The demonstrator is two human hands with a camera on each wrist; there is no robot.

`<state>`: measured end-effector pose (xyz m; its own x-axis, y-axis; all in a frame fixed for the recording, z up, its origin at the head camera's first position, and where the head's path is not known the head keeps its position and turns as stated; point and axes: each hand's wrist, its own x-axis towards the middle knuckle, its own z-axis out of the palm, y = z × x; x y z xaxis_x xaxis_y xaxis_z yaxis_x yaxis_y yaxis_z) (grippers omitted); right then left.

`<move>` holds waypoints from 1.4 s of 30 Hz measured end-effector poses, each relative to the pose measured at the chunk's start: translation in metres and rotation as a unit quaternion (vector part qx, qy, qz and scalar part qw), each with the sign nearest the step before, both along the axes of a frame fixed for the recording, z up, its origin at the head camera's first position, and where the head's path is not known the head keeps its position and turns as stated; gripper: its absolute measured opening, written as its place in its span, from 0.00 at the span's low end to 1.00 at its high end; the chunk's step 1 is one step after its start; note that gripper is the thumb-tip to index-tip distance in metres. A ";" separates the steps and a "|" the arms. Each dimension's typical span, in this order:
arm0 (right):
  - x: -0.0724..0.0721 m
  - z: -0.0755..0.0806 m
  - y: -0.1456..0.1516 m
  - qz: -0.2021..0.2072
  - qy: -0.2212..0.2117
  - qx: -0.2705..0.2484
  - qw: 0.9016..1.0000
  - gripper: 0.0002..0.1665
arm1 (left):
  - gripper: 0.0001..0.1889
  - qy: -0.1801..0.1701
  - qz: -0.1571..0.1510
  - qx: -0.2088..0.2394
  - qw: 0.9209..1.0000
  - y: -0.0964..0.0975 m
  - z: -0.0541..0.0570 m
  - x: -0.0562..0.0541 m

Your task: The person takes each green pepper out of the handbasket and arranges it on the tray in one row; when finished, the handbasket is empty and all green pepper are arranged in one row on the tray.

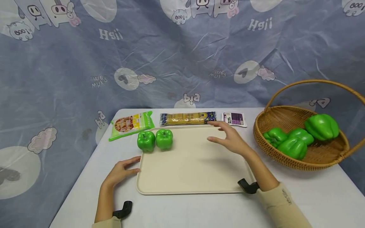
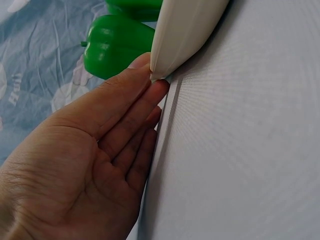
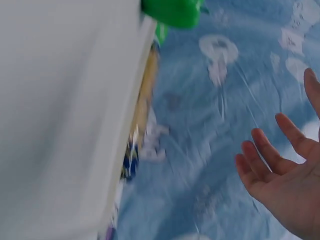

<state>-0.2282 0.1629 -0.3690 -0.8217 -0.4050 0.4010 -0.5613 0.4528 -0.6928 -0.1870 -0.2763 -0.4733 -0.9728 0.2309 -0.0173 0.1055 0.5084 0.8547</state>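
Around the left edge of a cream tray (image 1: 194, 171), my left hand (image 1: 121, 172) has thumb and index finger at the rim, pinching it in the left wrist view. The other fingers lie low beside the tabletop. My right hand (image 1: 229, 137) is over the tray's back right part, thumb and fingers spread with nothing between them. Two green bell peppers stand side by side at the tray's back left corner: one pepper (image 1: 146, 141) overlaps the rim, and the other pepper (image 1: 164, 139) sits just inside.
A wicker basket (image 1: 259, 139) with a tall handle stands at right, holding several green peppers (image 1: 321, 127). Behind the tray lie a green food bag (image 1: 131, 125), a long golden noodle packet (image 1: 186, 119) and a small purple-white packet (image 1: 234, 119). A patterned blue cloth (image 1: 171, 57) hangs behind.
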 end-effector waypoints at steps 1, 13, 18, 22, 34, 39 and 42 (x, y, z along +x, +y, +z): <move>0.004 0.003 0.014 -0.011 0.007 0.013 1.000 0.33 | 0.28 -0.001 -0.001 0.001 1.000 0.000 0.000 0.000; 0.023 0.028 0.157 -0.202 0.038 0.087 0.975 0.33 | 0.30 0.002 0.005 -0.008 1.000 -0.015 -0.028 -0.012; 0.010 0.028 0.210 -0.260 0.048 0.106 0.959 0.38 | 0.31 0.004 0.011 -0.013 1.000 -0.016 -0.029 -0.012; 0.001 0.019 0.243 -0.306 0.060 0.120 0.942 0.44 | 0.31 0.002 0.007 -0.007 1.000 -0.016 -0.029 -0.012; -0.014 -0.003 0.287 -0.395 0.044 0.136 0.908 0.50 | 0.31 -0.005 0.010 0.003 1.000 -0.014 -0.028 -0.011; -0.015 -0.008 0.296 -0.411 -0.026 0.159 0.898 0.53 | 0.29 -0.001 0.004 0.007 1.000 -0.009 -0.020 -0.007; -0.016 -0.009 0.299 -0.411 -0.045 0.169 0.895 0.54 | 0.29 0.002 -0.001 0.012 1.000 -0.004 -0.009 -0.003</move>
